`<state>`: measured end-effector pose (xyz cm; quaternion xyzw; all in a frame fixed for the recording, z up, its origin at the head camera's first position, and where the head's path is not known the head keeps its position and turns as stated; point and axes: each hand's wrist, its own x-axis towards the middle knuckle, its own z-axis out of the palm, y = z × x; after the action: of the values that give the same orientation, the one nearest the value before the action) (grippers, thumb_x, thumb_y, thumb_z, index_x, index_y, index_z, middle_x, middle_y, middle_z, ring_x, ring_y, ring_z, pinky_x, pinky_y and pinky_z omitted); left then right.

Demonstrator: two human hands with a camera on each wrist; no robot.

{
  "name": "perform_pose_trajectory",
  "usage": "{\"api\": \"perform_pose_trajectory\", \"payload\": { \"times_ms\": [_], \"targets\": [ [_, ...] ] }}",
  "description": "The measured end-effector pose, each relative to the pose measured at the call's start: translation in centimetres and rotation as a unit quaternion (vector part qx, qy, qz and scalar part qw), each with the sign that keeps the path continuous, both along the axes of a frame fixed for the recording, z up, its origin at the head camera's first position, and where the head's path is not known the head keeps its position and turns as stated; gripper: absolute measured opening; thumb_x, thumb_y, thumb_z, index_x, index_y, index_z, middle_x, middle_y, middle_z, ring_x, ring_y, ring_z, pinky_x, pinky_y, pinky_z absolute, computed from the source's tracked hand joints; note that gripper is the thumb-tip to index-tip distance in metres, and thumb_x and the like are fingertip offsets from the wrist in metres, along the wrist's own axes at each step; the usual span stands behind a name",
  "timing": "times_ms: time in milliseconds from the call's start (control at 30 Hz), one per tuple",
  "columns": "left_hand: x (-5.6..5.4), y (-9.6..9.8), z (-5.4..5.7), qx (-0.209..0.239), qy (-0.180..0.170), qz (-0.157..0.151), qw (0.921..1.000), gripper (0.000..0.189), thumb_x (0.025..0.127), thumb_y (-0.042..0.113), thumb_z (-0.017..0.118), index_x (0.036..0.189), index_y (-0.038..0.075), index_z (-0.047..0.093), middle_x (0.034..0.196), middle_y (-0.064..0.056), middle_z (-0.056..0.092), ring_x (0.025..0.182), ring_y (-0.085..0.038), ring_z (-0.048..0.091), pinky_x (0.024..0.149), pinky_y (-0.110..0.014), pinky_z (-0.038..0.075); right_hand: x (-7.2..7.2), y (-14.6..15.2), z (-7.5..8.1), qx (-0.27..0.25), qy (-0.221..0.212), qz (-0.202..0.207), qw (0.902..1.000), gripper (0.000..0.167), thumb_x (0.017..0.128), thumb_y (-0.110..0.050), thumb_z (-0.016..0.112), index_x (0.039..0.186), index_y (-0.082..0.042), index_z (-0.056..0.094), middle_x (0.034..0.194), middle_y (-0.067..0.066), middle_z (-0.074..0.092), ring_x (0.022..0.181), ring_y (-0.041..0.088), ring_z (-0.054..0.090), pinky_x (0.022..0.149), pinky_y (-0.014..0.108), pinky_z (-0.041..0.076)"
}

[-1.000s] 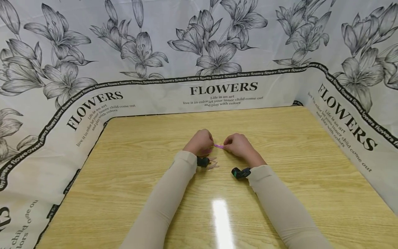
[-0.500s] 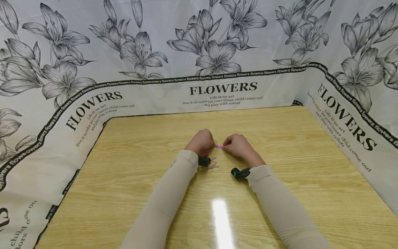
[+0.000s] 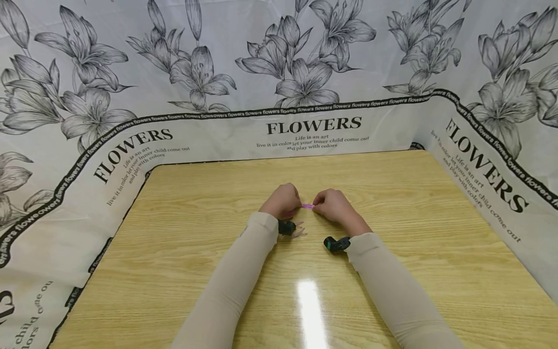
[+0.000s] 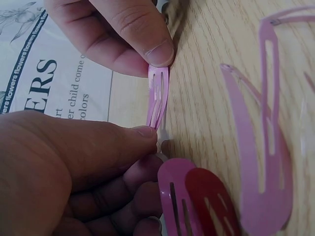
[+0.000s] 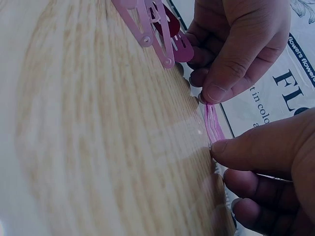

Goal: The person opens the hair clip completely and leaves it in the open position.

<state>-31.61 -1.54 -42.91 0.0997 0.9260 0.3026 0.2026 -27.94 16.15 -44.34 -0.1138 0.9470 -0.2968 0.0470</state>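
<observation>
Between both hands is a pink snap hair clip [image 4: 158, 88], its slotted face turned to the left wrist camera. My left hand [image 3: 282, 199] pinches one end between thumb and fingertip, its other fingers curled beneath. The opposite end is pinched by the thumb and forefinger of my right hand [image 3: 335, 205]. Close to the left hand's curled fingers, a magenta clip [image 4: 170, 189] is overlapped by a red clip [image 4: 209, 196]. Two light pink clips, one of them a wide clip [image 4: 246, 147], cross each other beside these and stand sprung apart.
All of this is over a wood-grain table [image 3: 392, 281]. A flower-printed white cloth [image 3: 314, 131] hangs round its back and sides. Small black cameras, one of them a right wrist camera [image 3: 336, 244], sit at the cuffs. Glare marks the table's near middle.
The pink hair clip has turned slightly between the fingertips, so more of its slotted face shows. Both hands stay almost where they were.
</observation>
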Motion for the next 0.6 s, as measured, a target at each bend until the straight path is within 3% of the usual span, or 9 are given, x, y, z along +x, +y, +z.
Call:
{"api": "perform_pose_trajectory", "payload": {
  "times_ms": [400, 500, 600],
  "targets": [
    [0.40, -0.38, 0.05, -0.011, 0.028, -0.022, 0.9993, 0.035, 0.084, 0.004, 0.057, 0.051, 0.014, 0.047, 0.046, 0.002, 0.043, 0.041, -0.012, 0.043, 0.041, -0.023, 0.034, 0.10, -0.33, -0.04, -0.027, 0.008, -0.013, 0.9995, 0.011, 0.089, -0.019, 0.067, 0.091, -0.010, 0.071, 0.091, 0.007, 0.069, 0.080, 0.022, 0.058, 0.076, 0.036, 0.047],
    [0.58, -0.47, 0.12, 0.001, 0.027, -0.011, 0.9996, 0.035, 0.084, 0.004, 0.056, 0.052, 0.013, 0.044, 0.047, 0.002, 0.041, 0.042, -0.012, 0.043, 0.042, -0.023, 0.035, 0.10, -0.41, -0.01, -0.043, 0.016, -0.023, 0.9987, 0.011, 0.089, -0.020, 0.067, 0.092, -0.010, 0.072, 0.092, 0.008, 0.070, 0.082, 0.022, 0.060, 0.078, 0.037, 0.048],
    [0.84, -0.60, 0.25, 0.024, 0.019, 0.009, 0.9995, 0.029, 0.085, 0.004, 0.055, 0.057, 0.011, 0.051, 0.054, 0.000, 0.047, 0.046, -0.013, 0.048, 0.044, -0.023, 0.039, 0.05, -0.43, -0.04, -0.052, 0.023, -0.030, 0.9979, 0.012, 0.090, -0.020, 0.066, 0.095, -0.010, 0.072, 0.093, 0.008, 0.071, 0.084, 0.022, 0.061, 0.079, 0.038, 0.049]
  ]
}}
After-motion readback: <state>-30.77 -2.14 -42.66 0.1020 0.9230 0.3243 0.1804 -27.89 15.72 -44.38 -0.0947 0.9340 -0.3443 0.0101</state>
